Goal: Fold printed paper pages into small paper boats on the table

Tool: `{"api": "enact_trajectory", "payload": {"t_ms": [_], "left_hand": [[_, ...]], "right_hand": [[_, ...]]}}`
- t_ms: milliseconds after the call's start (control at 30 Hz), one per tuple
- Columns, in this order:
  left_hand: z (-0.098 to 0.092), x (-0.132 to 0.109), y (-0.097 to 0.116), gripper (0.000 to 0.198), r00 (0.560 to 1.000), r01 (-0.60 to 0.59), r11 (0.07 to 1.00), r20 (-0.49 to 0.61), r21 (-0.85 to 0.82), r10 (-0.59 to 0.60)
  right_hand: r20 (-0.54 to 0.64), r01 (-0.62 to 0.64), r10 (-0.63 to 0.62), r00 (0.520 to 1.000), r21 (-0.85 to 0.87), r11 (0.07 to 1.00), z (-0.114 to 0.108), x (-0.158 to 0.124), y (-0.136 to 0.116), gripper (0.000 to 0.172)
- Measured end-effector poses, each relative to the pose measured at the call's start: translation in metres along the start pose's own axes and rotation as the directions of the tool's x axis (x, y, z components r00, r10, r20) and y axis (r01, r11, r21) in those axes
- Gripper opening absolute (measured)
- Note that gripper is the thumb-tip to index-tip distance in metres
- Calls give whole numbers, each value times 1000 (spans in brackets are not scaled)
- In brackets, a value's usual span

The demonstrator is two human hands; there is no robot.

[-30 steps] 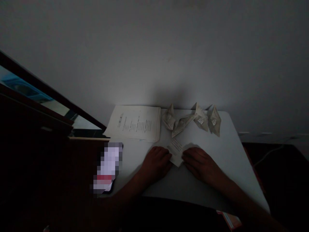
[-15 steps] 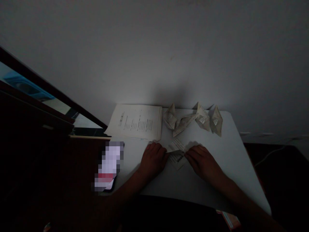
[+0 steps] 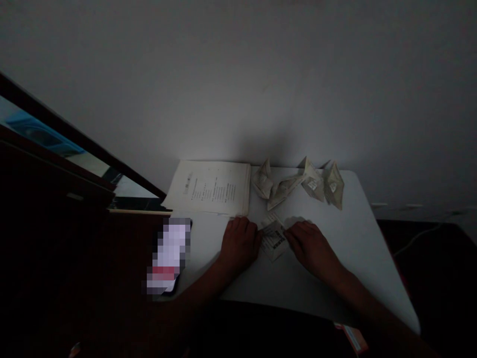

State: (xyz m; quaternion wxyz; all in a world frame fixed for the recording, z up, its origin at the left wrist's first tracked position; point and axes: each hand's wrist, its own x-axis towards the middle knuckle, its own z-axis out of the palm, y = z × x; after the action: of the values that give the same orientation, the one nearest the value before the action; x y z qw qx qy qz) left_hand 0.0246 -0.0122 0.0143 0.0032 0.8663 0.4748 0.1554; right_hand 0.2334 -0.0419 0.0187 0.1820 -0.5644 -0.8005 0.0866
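Observation:
A small folded sheet of printed paper lies diamond-shaped on the white table, between my two hands. My left hand is closed, its fingertips pinching the paper's left corner. On the opposite side, my right hand grips the right corner between thumb and fingers. Just beyond the hands stand several folded paper boats; one paper boat is beside the book, another paper boat lies tilted, and a further paper boat is at the right end of the group.
A stack of printed pages or a book lies at the table's back left, against the wall. Near the left edge rests a phone with a lit, blurred screen. A dark-framed panel slants along the left.
The paper between my hands has flattened into a diamond, and its raised upper flap has come down. My left hand has shifted slightly right; my right hand has hardly moved.

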Motion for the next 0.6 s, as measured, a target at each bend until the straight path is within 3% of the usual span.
{"api": "enact_trajectory", "payload": {"t_ms": [233, 400, 600], "left_hand": [[-1, -2, -2, 22, 999, -3, 996, 39, -85, 7], [4, -6, -8, 25, 999, -48, 971, -28, -236, 43], [5, -5, -11, 21, 997, -68, 965, -56, -255, 56]], "right_hand": [[-30, 59, -57, 998, 80, 995, -2, -4, 3, 15], [-144, 138, -120, 982, 125, 982, 3, -7, 11, 17], [-190, 148, -124, 974, 120, 982, 8, -8, 13, 15]]}}
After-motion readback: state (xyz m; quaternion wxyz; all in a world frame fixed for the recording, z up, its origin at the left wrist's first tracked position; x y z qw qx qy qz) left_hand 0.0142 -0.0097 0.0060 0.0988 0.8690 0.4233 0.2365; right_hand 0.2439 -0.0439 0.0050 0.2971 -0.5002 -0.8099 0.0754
